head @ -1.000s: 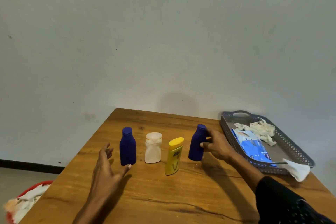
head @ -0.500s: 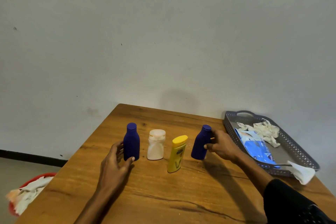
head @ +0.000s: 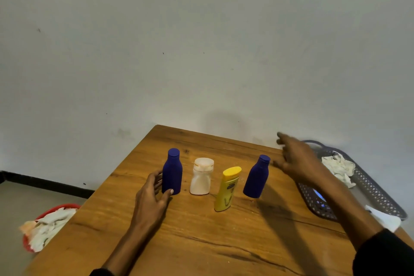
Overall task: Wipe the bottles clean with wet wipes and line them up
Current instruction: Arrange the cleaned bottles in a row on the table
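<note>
- Bottles stand in a row across the wooden table [head: 179, 242], four of them, all upright or nearly so, with small gaps between.
- From your left: a dark blue bottle [head: 172, 172] with round shoulders and a narrow cap, then a squat white bottle [head: 201, 176] with a wide cap and a waist that looks pinched.
- Next comes a flat yellow bottle [head: 227, 188] standing on its base with a slanted yellow cap; it is a little nearer to you than the others.
- Last is a second dark blue bottle [head: 256, 176], which leans slightly to the right.
- Your left hand [head: 152, 199] is curved around the first blue bottle, the thumb touching its lower front and the fingers behind its left side; I cannot tell how firm the hold is.
- Your right hand [head: 298, 160] is in the air to the right of the second blue bottle, fingers spread wide, holding nothing; it is blurred.
- At the right edge of the table lies a grey perforated plastic tray [head: 376, 190] with crumpled white wipes [head: 339, 166] in it and a blue pack [head: 319, 196] seen partly behind your arm.
- On the floor at the left is a red basket [head: 29, 246] full of crumpled used wipes.
- The table top is smooth brown wood with dark grain lines.
</note>
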